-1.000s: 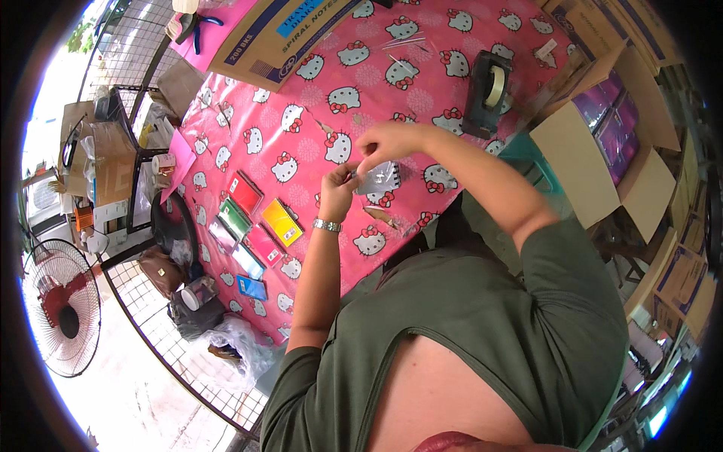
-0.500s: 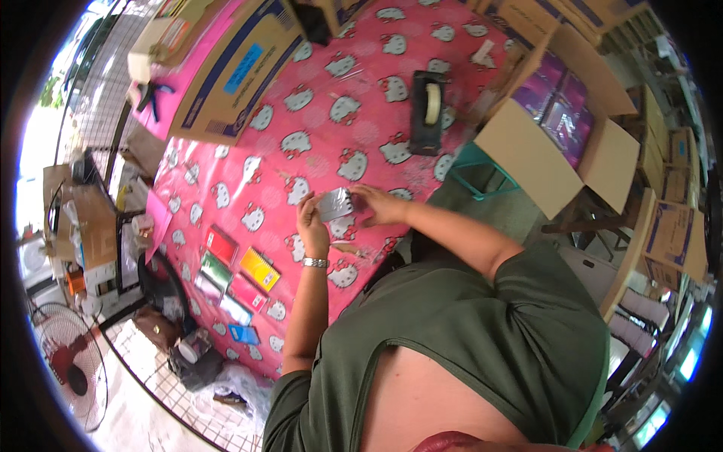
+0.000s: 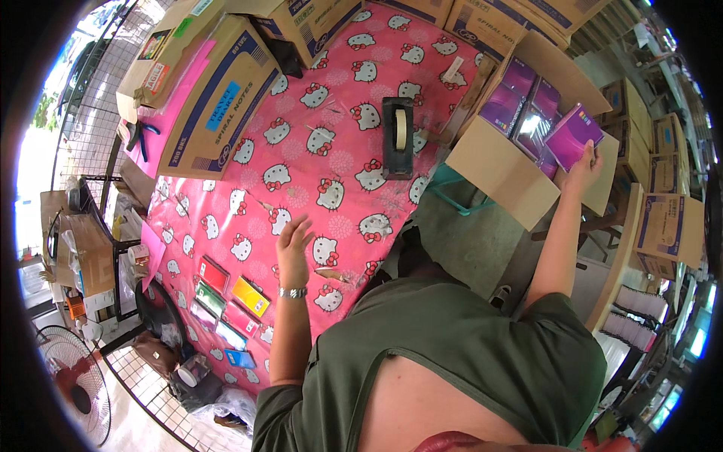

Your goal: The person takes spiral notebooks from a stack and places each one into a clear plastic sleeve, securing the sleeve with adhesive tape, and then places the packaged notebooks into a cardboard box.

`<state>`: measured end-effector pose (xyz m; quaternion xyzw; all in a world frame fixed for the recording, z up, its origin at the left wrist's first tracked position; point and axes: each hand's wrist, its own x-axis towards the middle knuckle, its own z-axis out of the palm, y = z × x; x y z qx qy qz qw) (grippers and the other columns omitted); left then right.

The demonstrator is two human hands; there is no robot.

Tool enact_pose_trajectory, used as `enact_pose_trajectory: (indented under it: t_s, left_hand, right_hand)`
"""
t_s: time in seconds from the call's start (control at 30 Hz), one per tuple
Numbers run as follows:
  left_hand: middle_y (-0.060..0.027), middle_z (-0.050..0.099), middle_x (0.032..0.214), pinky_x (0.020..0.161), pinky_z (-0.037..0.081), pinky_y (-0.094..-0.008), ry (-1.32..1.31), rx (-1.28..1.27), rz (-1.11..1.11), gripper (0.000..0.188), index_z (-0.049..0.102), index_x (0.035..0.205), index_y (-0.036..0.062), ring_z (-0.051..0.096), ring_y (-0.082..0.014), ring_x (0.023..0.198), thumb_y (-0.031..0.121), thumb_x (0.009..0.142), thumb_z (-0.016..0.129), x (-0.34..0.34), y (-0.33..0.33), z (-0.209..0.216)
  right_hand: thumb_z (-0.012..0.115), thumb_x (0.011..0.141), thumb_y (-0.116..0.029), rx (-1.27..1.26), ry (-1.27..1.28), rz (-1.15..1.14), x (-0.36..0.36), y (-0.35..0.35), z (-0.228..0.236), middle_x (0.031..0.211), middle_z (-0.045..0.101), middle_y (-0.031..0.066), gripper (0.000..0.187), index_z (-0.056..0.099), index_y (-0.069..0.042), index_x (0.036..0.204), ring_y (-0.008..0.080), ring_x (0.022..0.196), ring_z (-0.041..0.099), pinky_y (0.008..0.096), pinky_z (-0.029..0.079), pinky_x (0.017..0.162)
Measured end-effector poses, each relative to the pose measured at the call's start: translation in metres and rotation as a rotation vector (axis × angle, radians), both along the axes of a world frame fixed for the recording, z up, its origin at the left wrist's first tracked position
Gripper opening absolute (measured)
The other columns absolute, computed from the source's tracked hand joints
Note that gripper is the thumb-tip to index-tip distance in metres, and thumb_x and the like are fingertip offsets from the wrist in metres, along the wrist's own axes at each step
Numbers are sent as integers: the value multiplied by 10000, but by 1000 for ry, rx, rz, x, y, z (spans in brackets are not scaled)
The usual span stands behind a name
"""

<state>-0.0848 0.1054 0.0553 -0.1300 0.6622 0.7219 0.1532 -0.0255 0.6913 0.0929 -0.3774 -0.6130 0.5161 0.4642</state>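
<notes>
My right hand (image 3: 584, 167) is shut on a purple box (image 3: 575, 135), gripping its lower right edge above an open cardboard carton (image 3: 503, 167). Inside that carton lie several shiny purple packs (image 3: 520, 105). Over the pink table cover (image 3: 297, 203), my left hand (image 3: 295, 245) is raised with fingers apart and nothing in it. Several small notebooks in different colours lie left of it, among them a yellow spiral notebook (image 3: 250, 297), a red one (image 3: 214, 274) and a blue one (image 3: 241, 359).
A black tape dispenser (image 3: 398, 139) stands on the table's right part. A large cardboard carton (image 3: 226, 98) occupies the far left, with blue-handled pliers (image 3: 143, 139) beside it. More cartons (image 3: 482, 29) line the back. At lower left is a fan (image 3: 75, 384).
Both hands were together around a small silvery spiral-bound item over the table. My right hand has since moved right to the carton and holds a purple box; my left hand is empty.
</notes>
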Motion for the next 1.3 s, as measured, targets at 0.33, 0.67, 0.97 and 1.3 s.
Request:
enact_pose_trajectory:
  t_s: [0.33,0.67,0.97,1.3]
  left_hand:
    - [-101,625,1137,816,498,-323,-151,-118,200,306,570,1177,19,625,-202,964,200,932,539,62,-101,-31]
    - [-45,635,1056,764,485,-332,-243,-146,431,268,584,1157,65,609,-166,926,190,921,560,129,-193,-67]
    - [-220,607,1113,949,406,-433,-172,-1508,813,396,604,1125,-26,538,-352,1057,247,841,637,228,-445,-102]
    - [-186,494,1291,1044,341,-430,217,-1263,581,383,599,1163,55,431,-345,1235,216,825,680,134,-307,-127]
  right_hand:
    - [428,949,-507,417,-1064,-81,33,122,-44,997,654,241,601,608,56,1058,416,910,628,494,481,811]
    - [569,877,-401,919,-1486,123,3,58,-58,1119,608,233,436,647,-18,1072,378,1054,579,436,465,889]
    - [586,864,-220,778,-1206,406,-55,-47,-28,1003,658,194,240,677,-55,1012,358,928,621,423,485,815]
    - [591,841,-95,1129,-97,1375,-200,-488,-80,913,636,145,207,632,-16,1027,318,830,604,393,490,750]
